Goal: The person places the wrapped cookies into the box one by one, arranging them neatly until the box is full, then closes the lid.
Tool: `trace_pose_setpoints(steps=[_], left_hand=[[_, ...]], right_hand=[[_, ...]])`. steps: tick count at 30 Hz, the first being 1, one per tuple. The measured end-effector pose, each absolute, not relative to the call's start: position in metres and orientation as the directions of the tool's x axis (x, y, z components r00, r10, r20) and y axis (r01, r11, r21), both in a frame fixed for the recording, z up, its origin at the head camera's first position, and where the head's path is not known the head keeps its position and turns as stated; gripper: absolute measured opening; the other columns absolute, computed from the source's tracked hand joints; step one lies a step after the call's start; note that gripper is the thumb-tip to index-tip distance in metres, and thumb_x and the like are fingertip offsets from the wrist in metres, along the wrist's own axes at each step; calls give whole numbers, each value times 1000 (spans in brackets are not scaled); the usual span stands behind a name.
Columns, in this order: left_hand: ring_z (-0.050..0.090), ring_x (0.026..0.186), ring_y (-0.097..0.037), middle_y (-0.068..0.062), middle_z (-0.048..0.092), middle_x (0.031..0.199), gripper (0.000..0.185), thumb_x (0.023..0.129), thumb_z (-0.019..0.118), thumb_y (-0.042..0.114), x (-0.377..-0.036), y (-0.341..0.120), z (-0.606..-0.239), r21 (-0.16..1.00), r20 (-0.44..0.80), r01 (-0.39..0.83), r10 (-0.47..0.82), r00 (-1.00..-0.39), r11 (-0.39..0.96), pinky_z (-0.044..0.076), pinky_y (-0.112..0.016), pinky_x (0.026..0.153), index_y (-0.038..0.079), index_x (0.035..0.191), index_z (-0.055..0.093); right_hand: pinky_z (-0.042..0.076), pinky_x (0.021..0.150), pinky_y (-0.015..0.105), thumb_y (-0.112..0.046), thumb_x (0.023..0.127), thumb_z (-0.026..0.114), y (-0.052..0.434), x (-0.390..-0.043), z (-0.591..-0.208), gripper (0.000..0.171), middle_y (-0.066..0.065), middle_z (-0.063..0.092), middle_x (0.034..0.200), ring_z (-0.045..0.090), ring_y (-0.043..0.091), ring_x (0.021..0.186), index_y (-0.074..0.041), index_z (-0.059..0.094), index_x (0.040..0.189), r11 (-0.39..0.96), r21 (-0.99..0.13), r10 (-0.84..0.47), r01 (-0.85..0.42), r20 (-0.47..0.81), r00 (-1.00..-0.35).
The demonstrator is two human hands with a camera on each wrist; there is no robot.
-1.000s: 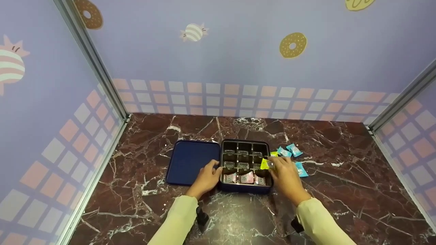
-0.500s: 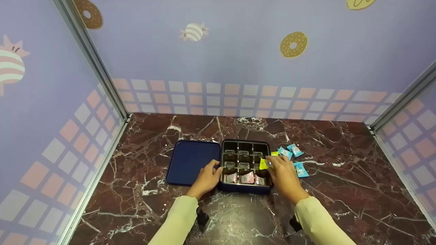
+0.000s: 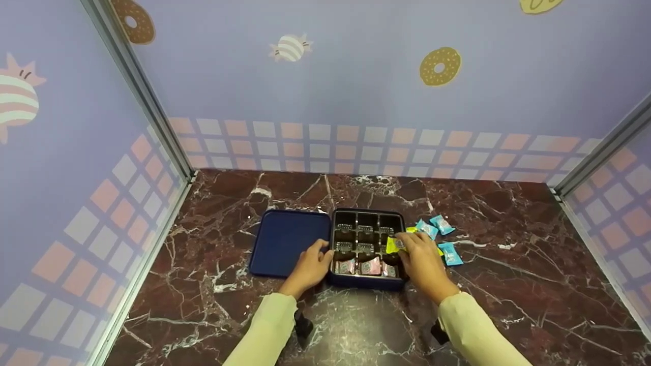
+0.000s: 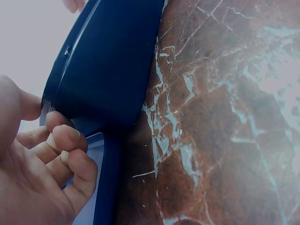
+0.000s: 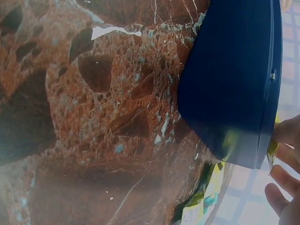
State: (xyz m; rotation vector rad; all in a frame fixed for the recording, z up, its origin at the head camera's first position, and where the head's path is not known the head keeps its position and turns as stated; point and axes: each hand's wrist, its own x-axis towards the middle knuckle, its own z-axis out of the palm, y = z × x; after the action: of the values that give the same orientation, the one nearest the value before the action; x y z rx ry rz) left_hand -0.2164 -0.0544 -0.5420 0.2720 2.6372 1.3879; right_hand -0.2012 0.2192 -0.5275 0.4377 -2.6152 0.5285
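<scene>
A yellow-green wrapped candy sits pinched in the fingertips of the right hand, just over the right-hand column of a dark blue box divided into nine compartments, at about its middle row. The right hand reaches in from the near right, its fingers curled round the candy, its wrist over the box's right wall. The box stands near the middle of a dark red marble table. Its near row holds three pink wrapped candies, one to a compartment; what the farther compartments hold cannot be made out. The left hand lies against the box's left wall at the near corner, its fingers bent round the edge and gripping it; the left wrist view shows the curled fingers pressed to the blue wall. The box's blue lid lies flat on the table, touching the box on its left side. To the right of the box, a few light blue wrapped candies lie loose on the marble, close together and just beyond the right hand. Pale green sleeves cover both forearms.
</scene>
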Motion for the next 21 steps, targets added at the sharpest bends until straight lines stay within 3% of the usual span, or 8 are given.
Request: trace_pose_setpoints(steps=[21], left_hand=[[36, 52, -12, 4, 38, 61, 31, 99, 52, 21, -216, -55, -542, 836, -39, 92, 227, -973, 541, 32, -27, 54, 2, 124, 54]], right_hand=[[47, 87, 45, 2, 76, 74, 214, -206, -531, 35, 10, 70, 105, 58, 31, 97, -4, 68, 110, 872, -277, -219, -404, 517, -827]])
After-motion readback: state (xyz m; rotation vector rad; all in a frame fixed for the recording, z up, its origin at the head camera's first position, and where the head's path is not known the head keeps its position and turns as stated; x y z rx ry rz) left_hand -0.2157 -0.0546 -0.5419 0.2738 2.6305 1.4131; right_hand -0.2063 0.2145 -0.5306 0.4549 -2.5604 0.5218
